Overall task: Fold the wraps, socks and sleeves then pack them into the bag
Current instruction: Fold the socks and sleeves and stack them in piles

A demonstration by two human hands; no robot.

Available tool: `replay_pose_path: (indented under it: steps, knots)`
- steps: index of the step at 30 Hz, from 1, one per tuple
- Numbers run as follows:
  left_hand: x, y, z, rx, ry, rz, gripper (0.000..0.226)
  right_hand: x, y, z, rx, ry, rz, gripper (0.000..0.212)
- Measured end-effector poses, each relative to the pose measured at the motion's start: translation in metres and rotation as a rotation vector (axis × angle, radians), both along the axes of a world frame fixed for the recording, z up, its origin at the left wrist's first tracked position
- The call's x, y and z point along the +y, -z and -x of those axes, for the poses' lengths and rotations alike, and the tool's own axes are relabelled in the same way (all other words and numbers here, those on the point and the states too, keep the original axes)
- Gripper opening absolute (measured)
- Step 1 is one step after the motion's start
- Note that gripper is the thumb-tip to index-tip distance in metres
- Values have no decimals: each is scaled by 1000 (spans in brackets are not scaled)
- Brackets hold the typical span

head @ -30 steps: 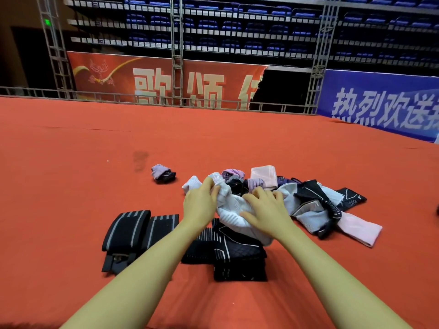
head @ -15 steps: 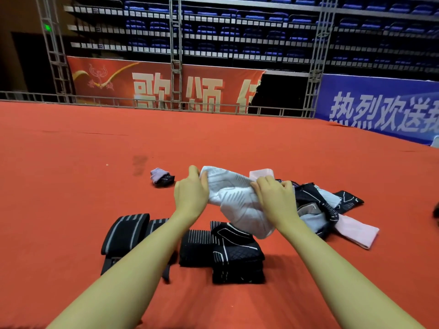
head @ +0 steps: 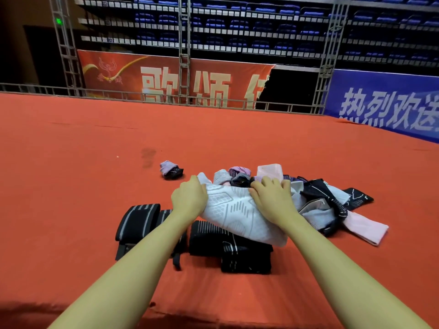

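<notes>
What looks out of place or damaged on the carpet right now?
One small rolled pink-and-black bundle lies apart, left of the unsorted pile. Beyond it the red carpet has a dark stain. The red banner looks torn at its right edge. No bag is in view.

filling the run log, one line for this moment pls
step: folding | left hand: grips white sleeve | right hand: grips white sleeve | bag: not visible
</notes>
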State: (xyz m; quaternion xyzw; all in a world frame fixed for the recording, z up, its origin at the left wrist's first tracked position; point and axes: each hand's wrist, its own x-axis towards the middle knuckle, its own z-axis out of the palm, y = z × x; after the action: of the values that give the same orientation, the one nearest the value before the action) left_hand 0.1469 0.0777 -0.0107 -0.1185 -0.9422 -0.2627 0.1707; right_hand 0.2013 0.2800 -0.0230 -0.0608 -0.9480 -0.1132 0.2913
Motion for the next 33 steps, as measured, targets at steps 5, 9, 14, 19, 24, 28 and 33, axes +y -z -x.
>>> replay_pose_path:
  steps: [5,9,14,19,24,28,33]
  knots:
    - [-9,33,6,-255,37,-273,27,-13,27,-11,-98,194,268,35]
    - [-7,46,-1,-407,199,-464,21,-19,43,-15,-233,303,510,42]
    - [-9,47,-2,-371,233,-289,63,-17,49,-21,-245,262,626,30]
    - [-13,25,3,-272,168,-343,64,-19,32,-21,-25,111,729,34]
    - [-12,9,-2,-216,180,-355,54,-25,27,-10,-101,129,576,30]
    - [-5,4,-8,-267,263,-422,54,-23,52,-10,-340,169,415,35]
    - [16,-6,-21,-498,542,-692,44,-17,57,-19,-165,121,852,30]
